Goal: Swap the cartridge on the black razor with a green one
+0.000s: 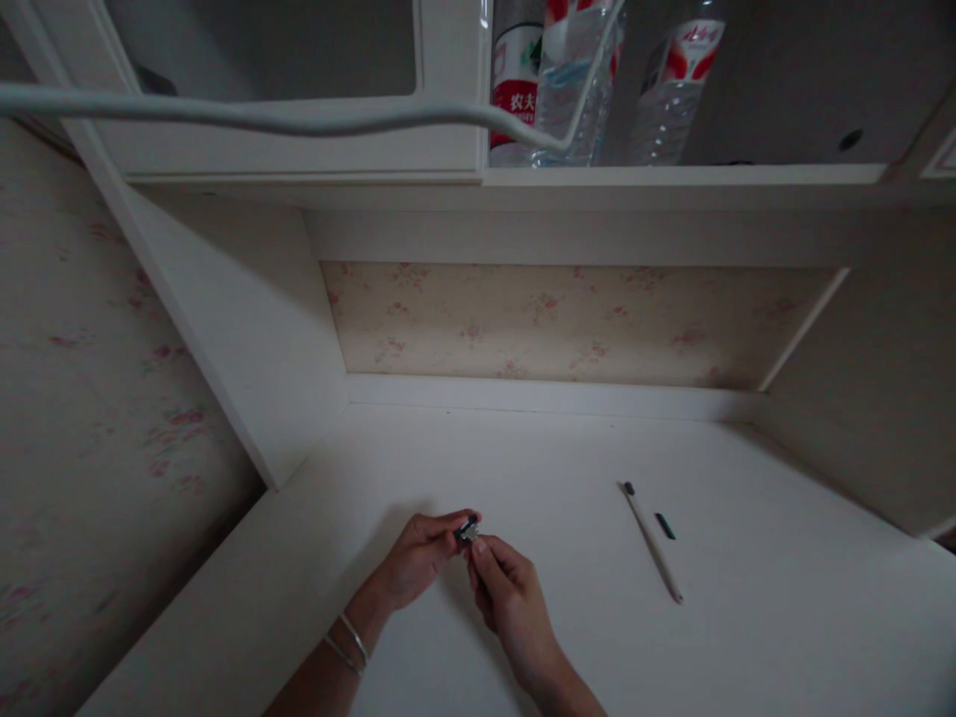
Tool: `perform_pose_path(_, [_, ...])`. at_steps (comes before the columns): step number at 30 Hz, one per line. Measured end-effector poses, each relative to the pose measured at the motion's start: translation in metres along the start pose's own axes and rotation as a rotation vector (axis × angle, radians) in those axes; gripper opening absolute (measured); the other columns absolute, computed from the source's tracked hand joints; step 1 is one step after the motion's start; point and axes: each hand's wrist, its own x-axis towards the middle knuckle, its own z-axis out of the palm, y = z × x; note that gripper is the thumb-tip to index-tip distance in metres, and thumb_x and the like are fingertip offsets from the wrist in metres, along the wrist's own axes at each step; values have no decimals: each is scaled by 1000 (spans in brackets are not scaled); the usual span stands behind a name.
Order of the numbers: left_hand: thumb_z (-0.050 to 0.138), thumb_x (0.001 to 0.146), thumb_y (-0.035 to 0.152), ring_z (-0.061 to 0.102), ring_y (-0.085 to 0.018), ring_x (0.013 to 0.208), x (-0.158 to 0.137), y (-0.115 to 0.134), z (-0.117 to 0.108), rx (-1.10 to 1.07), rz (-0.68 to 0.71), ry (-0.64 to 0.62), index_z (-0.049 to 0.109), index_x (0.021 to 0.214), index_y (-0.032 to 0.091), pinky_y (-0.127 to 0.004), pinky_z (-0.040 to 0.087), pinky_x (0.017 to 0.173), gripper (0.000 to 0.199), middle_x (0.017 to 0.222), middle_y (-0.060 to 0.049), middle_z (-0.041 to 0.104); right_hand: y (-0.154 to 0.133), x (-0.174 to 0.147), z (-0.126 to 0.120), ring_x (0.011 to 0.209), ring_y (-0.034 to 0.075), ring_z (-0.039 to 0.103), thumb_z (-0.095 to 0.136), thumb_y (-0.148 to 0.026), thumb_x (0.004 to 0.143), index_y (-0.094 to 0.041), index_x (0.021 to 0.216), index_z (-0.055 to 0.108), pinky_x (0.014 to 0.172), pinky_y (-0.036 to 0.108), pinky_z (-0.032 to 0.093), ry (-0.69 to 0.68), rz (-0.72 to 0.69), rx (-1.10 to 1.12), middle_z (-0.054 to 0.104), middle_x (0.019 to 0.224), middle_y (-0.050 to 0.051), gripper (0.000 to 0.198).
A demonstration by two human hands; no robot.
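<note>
Between both hands is a small dark object with a shiny silver metal part point(468, 530), too small to name for sure. My left hand point(419, 558), with a bracelet at the wrist, pinches it from the left between thumb and fingers. My right hand point(509, 596) meets it from the right, thumb and fingertips closed at its lower edge. Both hands are held over the white desk point(568, 637). To their right lies a slim pale pencil-like stick point(654, 546) with a dark end. Beside it is a short dark green piece point(665, 526).
A shelf point(672, 175) overhangs the desk's back, holding several plastic bottles point(572, 100). A white cable or rod point(299, 118) crosses the top of the view. A side panel point(246, 329) bounds the desk at left, another panel point(858, 398) at right.
</note>
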Motion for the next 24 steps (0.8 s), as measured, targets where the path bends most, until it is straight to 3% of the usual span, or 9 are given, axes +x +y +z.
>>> perform_pose_path(24, [75, 72, 36, 60, -20, 90, -2, 1, -1, 40, -70, -25, 71, 103, 16, -33, 40, 87, 37, 106, -14, 68, 9, -1, 3, 39, 6, 22, 51, -60, 86, -18, 69, 47, 35, 19, 16, -5, 8, 1, 31, 51, -8, 45])
